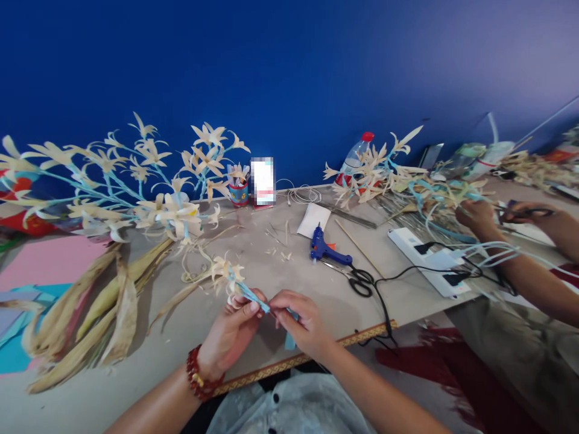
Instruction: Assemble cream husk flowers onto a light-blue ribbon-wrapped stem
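Observation:
Near the table's front edge, my left hand [235, 334] pinches the blue-wrapped stem of a small bunch of cream husk flowers [225, 272]. The blooms point up and left, away from me. Fingers closed, my right hand [301, 322] meets the stem's lower end, beside my left fingertips. A light blue strip [290, 342] hangs below my right hand and shows partly behind its fingers. To the right of the hands lie a blue glue gun [329, 248] and black-handled scissors [360, 282].
Dried husks [122, 307] and coloured paper [49, 259] lie left, below large flower sprays [136, 163]. A white power strip [427, 262] with cables lies right. Beyond it, another person's hands [482, 220] work with scissors. A bottle [357, 157] and pen cup [239, 194] stand at the back.

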A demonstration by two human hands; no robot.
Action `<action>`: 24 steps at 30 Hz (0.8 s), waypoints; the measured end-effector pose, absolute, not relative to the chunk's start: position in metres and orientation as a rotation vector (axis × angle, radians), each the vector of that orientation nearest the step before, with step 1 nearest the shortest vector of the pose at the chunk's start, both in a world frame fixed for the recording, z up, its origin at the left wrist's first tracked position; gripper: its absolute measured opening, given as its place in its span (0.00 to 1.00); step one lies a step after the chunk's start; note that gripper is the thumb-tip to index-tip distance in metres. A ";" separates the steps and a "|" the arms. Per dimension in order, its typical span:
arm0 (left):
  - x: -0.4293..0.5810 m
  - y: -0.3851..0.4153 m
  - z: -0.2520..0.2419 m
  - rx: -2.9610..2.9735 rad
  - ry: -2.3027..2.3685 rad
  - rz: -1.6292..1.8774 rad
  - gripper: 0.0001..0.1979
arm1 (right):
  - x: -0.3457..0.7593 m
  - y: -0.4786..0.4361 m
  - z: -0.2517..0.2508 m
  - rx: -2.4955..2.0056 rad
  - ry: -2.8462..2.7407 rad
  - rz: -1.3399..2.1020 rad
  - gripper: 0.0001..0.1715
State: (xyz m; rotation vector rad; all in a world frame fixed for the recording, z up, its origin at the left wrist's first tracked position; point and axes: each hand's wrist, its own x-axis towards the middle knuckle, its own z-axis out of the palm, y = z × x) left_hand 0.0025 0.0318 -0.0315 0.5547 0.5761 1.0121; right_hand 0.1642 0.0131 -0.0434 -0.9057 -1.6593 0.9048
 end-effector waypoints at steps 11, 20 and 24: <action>0.007 0.028 -0.024 0.534 0.527 0.989 0.03 | 0.145 0.006 -0.051 -0.888 -1.016 1.525 0.13; 0.006 0.026 -0.024 0.548 0.575 0.958 0.05 | 0.133 0.000 -0.060 -0.679 -0.626 1.819 0.12; 0.004 0.030 -0.030 0.470 0.630 1.025 0.03 | 0.128 -0.009 -0.061 -0.769 -0.688 1.634 0.12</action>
